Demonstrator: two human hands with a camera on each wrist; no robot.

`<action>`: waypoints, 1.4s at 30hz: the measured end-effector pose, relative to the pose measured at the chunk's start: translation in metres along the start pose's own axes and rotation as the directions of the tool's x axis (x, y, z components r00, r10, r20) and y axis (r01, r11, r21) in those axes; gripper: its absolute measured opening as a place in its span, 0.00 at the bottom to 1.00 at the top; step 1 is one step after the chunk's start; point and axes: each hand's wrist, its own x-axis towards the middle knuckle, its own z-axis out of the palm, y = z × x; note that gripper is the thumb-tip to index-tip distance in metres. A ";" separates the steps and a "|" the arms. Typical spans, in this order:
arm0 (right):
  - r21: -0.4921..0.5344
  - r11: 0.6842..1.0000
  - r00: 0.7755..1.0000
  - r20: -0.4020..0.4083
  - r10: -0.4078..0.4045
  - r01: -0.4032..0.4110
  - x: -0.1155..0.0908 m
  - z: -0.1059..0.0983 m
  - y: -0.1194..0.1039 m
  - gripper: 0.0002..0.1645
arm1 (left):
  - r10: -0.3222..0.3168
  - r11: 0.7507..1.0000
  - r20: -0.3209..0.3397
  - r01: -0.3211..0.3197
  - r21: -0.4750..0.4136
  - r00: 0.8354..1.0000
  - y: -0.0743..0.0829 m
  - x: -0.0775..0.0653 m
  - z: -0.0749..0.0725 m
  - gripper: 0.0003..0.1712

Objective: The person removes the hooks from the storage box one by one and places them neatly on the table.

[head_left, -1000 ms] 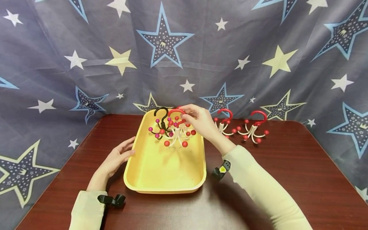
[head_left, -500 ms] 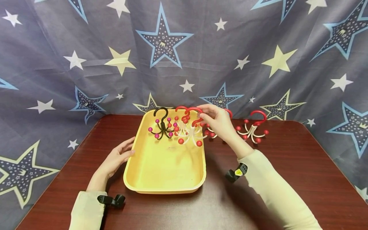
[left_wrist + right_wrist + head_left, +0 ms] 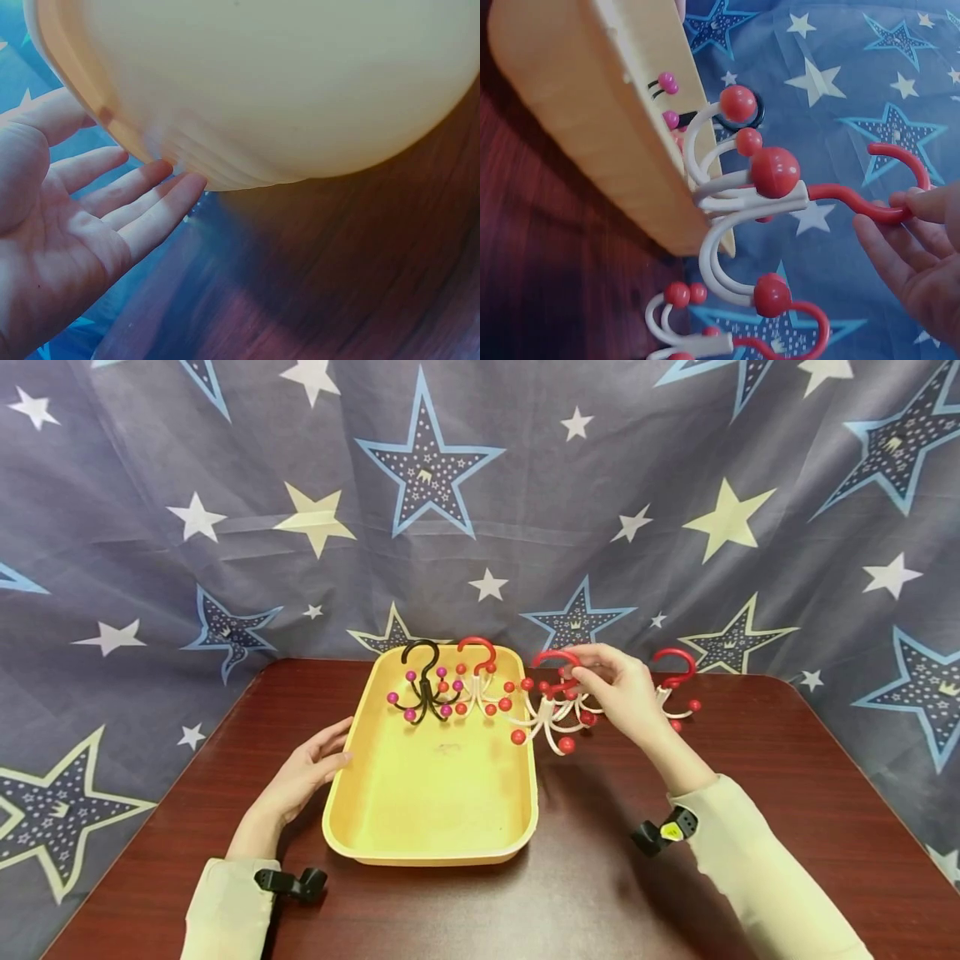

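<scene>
My right hand (image 3: 621,691) pinches the red hook of a claw hanger (image 3: 547,712), a small one with white curved arms tipped with red balls. It hangs over the right rim of a yellow tray (image 3: 431,802). In the right wrist view, thumb and fingers hold the hook's curve, the white arms pointing away toward the tray's wall. My left hand (image 3: 303,774) touches the tray's left side, its fingers straight along the outer wall in the left wrist view. Inside the tray, at its far end, are a black claw hanger (image 3: 425,693) with magenta balls and another red-and-white hanger (image 3: 476,687).
Behind my right hand, another red-and-white hanger (image 3: 664,697) stands on the dark red wooden table (image 3: 780,760), partly covered. One more shows partly behind the held hanger. A grey star-patterned cloth (image 3: 487,527) hangs along the table's back edge.
My right hand has carried the held hanger rightward, from above the tray's far end to its right rim. The tray, the left hand and the other hangers have stayed in place.
</scene>
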 end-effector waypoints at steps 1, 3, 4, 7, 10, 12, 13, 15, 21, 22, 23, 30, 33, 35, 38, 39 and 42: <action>-0.009 1.000 1.000 -0.006 0.004 -0.004 -0.002 -0.003 0.001 0.15 | 0.000 1.000 0.000 0.000 0.001 1.000 0.000 0.000 0.000 0.36; -0.017 1.000 1.000 -0.016 0.005 -0.006 -0.006 -0.008 0.002 0.15 | 0.000 1.000 -0.001 0.000 0.001 1.000 -0.001 0.000 0.000 0.36; -0.020 1.000 1.000 -0.022 0.004 -0.005 -0.008 -0.011 0.002 0.15 | -0.001 1.000 -0.001 0.001 0.002 1.000 -0.001 0.000 -0.001 0.36; -0.026 1.000 0.999 -0.034 0.002 -0.003 -0.013 -0.017 0.002 0.15 | 0.000 1.000 -0.002 0.000 0.005 1.000 -0.001 0.000 -0.001 0.36; -0.033 0.999 1.000 -0.028 0.011 -0.012 -0.018 -0.023 0.006 0.15 | -0.001 1.000 -0.001 0.001 0.002 1.000 0.000 0.000 -0.001 0.36; -0.029 0.999 1.000 -0.018 0.018 -0.019 -0.021 -0.027 0.011 0.15 | -0.003 1.000 -0.001 0.003 0.001 1.000 0.001 -0.001 -0.001 0.36; -0.026 0.999 1.000 -0.012 0.019 -0.020 -0.023 -0.029 0.014 0.15 | -0.004 1.000 -0.002 0.004 0.000 1.000 0.001 -0.001 -0.001 0.36; -0.026 0.999 1.000 -0.005 0.023 -0.023 -0.025 -0.032 0.019 0.15 | -0.007 1.000 -0.004 0.007 0.000 1.000 0.001 -0.001 -0.001 0.36; -0.064 0.997 0.999 0.005 0.043 -0.043 -0.030 -0.035 0.033 0.14 | -0.013 1.000 -0.008 0.013 0.008 1.000 0.002 -0.002 -0.001 0.37; -0.065 0.997 0.999 0.006 0.048 -0.047 -0.031 -0.035 0.036 0.14 | -0.014 1.000 -0.008 0.014 0.008 1.000 0.002 -0.002 -0.001 0.37; -0.066 0.997 0.999 0.007 0.048 -0.047 -0.031 -0.035 0.038 0.14 | -0.014 1.000 -0.009 0.014 0.008 1.000 0.001 -0.001 -0.001 0.37; -0.114 0.992 0.998 -0.018 0.054 -0.056 -0.035 -0.033 0.053 0.13 | -0.014 1.000 -0.006 0.014 0.006 1.000 0.001 0.000 -0.001 0.37; -0.112 0.992 0.998 -0.026 0.049 -0.052 -0.037 -0.031 0.051 0.14 | -0.012 1.000 -0.008 0.012 0.008 1.000 0.001 0.000 0.000 0.37; -0.109 0.993 0.998 -0.032 0.046 -0.050 -0.039 -0.029 0.045 0.14 | -0.009 1.000 -0.007 0.010 0.006 1.000 0.000 0.001 0.000 0.37; -0.152 0.987 0.998 -0.042 0.039 -0.045 -0.040 -0.028 0.046 0.14 | -0.009 1.000 -0.005 0.009 0.003 1.000 0.000 0.001 0.000 0.37; -0.186 0.982 0.999 -0.043 0.032 -0.039 -0.040 -0.029 0.048 0.14 | -0.009 1.000 -0.004 0.009 0.004 1.000 0.000 0.001 0.000 0.37; -0.265 0.964 0.999 -0.032 0.015 -0.023 -0.037 -0.031 0.058 0.15 | -0.012 1.000 -0.005 0.012 0.006 1.000 0.000 0.001 0.000 0.37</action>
